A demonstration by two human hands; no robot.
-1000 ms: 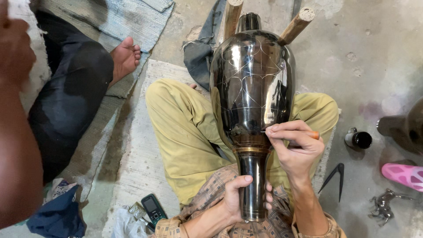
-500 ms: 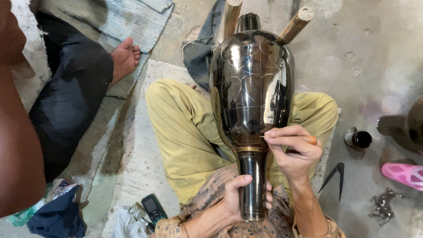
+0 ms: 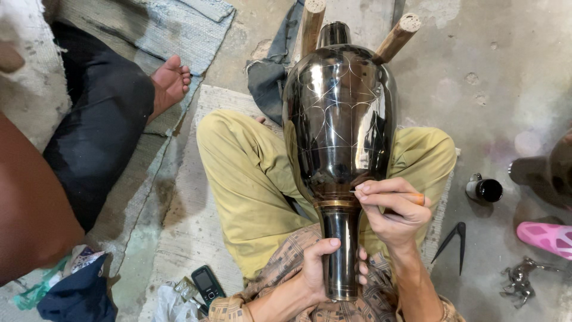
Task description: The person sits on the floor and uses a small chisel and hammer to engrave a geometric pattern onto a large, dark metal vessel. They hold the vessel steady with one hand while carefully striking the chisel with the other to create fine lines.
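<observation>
Left hand (image 3: 316,271) clenched round neck of dark glossy metal vase (image 3: 339,137); right hand (image 3: 390,211) pinches scribing tool (image 3: 393,195). Vase long axis vertical mid-frame, base toward top, thin scratched lines.

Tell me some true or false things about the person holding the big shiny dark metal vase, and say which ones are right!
1. The left hand grips the narrow neck of the shiny dark metal vase. True.
2. The right hand holds a hammer. False: it holds a thin orange-tipped pencil-like tool against the vase.
3. The vase rests against two wooden sticks. True.
4. A small black mobile phone lies on top of the vase. False: it lies on the floor by the person's knee.
5. A pink shoe lies at the right edge. True.
</observation>
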